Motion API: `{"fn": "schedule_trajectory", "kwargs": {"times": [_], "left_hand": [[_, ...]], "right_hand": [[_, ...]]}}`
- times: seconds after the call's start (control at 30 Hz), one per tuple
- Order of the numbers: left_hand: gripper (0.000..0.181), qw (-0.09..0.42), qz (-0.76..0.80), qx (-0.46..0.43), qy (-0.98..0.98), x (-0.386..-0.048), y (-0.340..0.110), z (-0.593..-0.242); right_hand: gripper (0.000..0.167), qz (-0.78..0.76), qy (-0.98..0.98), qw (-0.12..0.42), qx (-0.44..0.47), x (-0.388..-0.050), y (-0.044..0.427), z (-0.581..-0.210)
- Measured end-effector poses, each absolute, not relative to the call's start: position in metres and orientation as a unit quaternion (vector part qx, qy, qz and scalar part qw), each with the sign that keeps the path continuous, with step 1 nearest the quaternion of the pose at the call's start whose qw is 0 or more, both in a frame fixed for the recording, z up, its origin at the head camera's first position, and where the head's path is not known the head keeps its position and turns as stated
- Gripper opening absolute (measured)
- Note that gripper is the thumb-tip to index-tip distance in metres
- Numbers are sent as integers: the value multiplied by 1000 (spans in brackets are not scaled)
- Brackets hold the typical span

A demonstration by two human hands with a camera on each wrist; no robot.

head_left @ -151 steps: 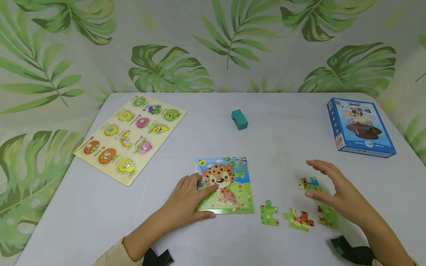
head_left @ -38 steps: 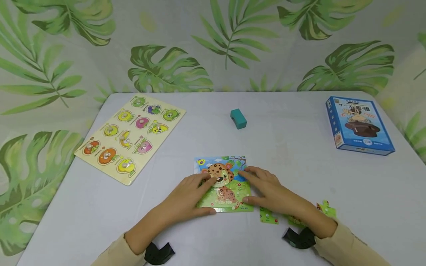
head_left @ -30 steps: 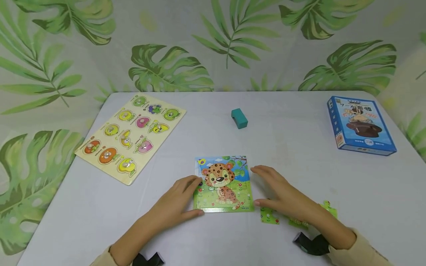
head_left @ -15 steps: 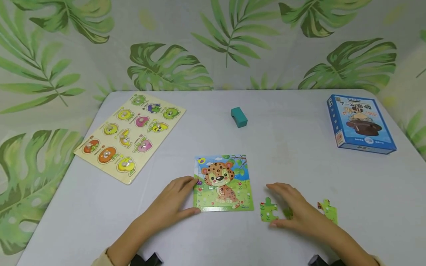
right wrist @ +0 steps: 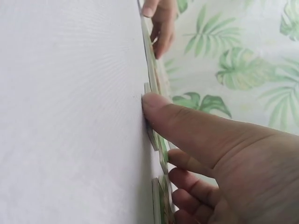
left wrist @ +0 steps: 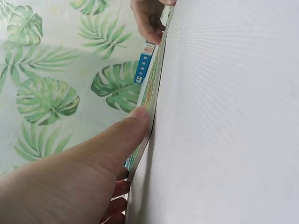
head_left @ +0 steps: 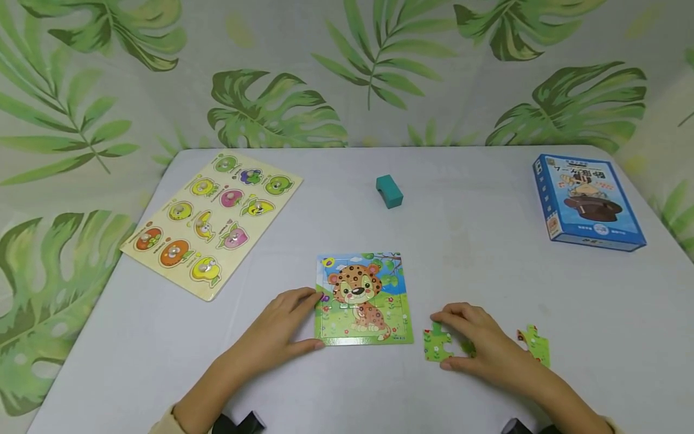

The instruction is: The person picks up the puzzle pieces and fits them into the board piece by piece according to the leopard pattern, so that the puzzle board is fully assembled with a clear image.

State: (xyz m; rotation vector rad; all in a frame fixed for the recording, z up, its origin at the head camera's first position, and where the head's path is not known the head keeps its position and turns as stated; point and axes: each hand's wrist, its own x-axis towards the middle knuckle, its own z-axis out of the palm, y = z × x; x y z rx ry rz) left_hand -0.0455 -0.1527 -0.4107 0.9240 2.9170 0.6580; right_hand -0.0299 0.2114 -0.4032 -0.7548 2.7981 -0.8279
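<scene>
The right hand (head_left: 490, 340) spanned a green puzzle piece (head_left: 435, 348), thumb and index at its edges; whether they pinched it, I could not tell. The right wrist view showed bent fingers that the head view mostly hid. The left hand (head_left: 282, 322), fingers relaxed, touched the left edge of the leopard puzzle (head_left: 362, 301), near that piece. Farther lay a fruit board (head_left: 256, 229), teal block (head_left: 391, 194) and blue box (head_left: 591, 205).

From above, the head view looks down on the puzzle (head_left: 360, 301); both wrist views, low and near, share its edge, upper middle.
</scene>
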Motion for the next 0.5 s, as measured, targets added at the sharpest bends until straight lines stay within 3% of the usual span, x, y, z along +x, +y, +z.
{"fn": "schedule_trajectory", "kwargs": {"times": [0.2, 0.5], "left_hand": [[76, 3, 217, 295, 930, -45, -151, -412], [75, -10, 220, 303, 927, -47, -147, -418]], "right_hand": [[56, -267, 925, 48, -267, -29, 207, -400], [60, -292, 910, 41, -293, -31, 194, -383]]}}
